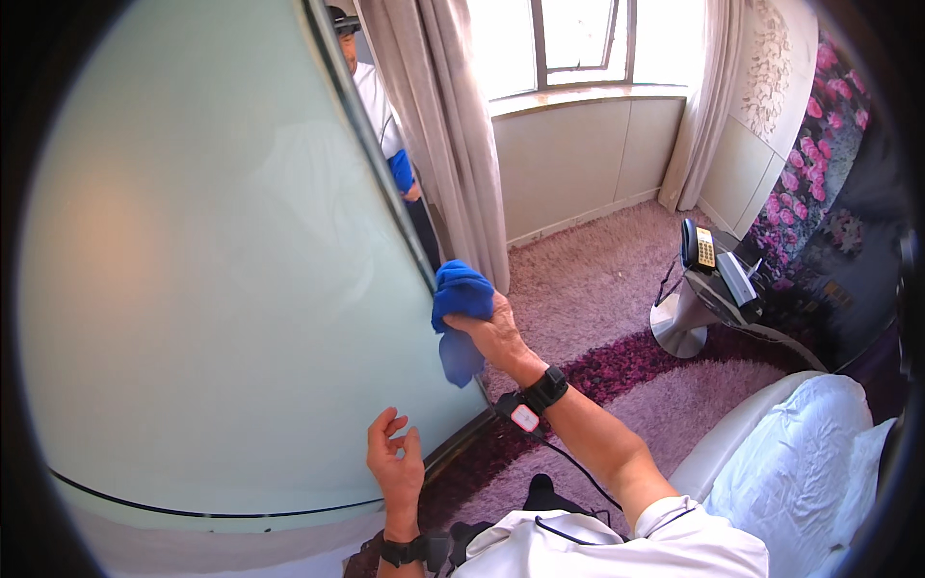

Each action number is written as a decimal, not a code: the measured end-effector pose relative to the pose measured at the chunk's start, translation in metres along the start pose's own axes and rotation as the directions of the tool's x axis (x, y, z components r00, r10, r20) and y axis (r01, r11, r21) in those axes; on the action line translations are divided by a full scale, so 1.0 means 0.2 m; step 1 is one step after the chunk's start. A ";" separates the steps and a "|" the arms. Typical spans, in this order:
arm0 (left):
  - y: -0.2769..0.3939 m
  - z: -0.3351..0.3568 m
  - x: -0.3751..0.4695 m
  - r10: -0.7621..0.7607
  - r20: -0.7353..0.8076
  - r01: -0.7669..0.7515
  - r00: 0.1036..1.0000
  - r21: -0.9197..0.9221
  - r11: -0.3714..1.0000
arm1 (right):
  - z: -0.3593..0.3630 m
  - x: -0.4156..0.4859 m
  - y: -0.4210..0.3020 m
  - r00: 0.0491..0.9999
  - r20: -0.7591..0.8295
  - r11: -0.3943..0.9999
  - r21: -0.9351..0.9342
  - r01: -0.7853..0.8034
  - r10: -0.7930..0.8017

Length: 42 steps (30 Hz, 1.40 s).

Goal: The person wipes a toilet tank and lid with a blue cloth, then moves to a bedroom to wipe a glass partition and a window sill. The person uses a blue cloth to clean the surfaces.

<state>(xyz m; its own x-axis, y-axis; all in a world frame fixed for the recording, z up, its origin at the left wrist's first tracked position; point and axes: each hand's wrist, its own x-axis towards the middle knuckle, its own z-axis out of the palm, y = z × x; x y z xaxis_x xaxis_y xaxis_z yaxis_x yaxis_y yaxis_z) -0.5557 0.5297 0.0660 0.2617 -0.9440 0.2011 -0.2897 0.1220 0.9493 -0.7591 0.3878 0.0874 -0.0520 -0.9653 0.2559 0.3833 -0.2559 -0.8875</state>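
My right hand (491, 331) grips a bunched blue cloth (462, 292) at the metal side edge (376, 155) of a large frosted glass panel (217, 289). Part of the cloth lies over the back of the fingers, and a lower fold or its reflection shows on the glass beneath. Low in front of the panel, my left hand (397, 451) is empty, its fingers loosely bent and apart. Whether it touches the glass cannot be told. Each wrist wears a black strap.
Beyond the edge, a narrow strip shows a person (376, 108) with a blue cloth, seemingly my reflection. A grey curtain (448, 123) hangs beside it. To the right, a small pedestal table (679, 318) bears a telephone (699, 246). A white-covered bed (795, 448) stands nearby on purple carpet (571, 289).
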 end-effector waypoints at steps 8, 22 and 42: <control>0.02 0.31 0.05 -0.006 0.020 0.007 1.000 -0.023 1.000 | -0.16 0.17 -0.01 0.931 0.226 0.953 -0.167 -0.254 0.288; 0.05 0.41 0.23 0.155 0.222 -0.188 0.963 0.136 0.973 | -0.05 0.37 -0.03 0.866 0.361 0.849 -0.273 0.452 -0.345; 0.12 0.89 0.37 -0.172 0.110 0.166 0.979 0.065 0.984 | -0.31 0.73 0.25 0.861 0.509 0.990 -0.112 0.081 -0.013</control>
<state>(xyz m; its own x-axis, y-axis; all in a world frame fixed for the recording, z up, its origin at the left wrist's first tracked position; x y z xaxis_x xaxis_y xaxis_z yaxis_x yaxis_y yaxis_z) -0.7077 0.4084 0.0596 0.2051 -0.9787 0.0067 -0.3018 -0.0568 0.9517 -0.8039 0.2299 0.0562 0.4197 -0.8012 0.4266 0.2724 -0.3372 -0.9012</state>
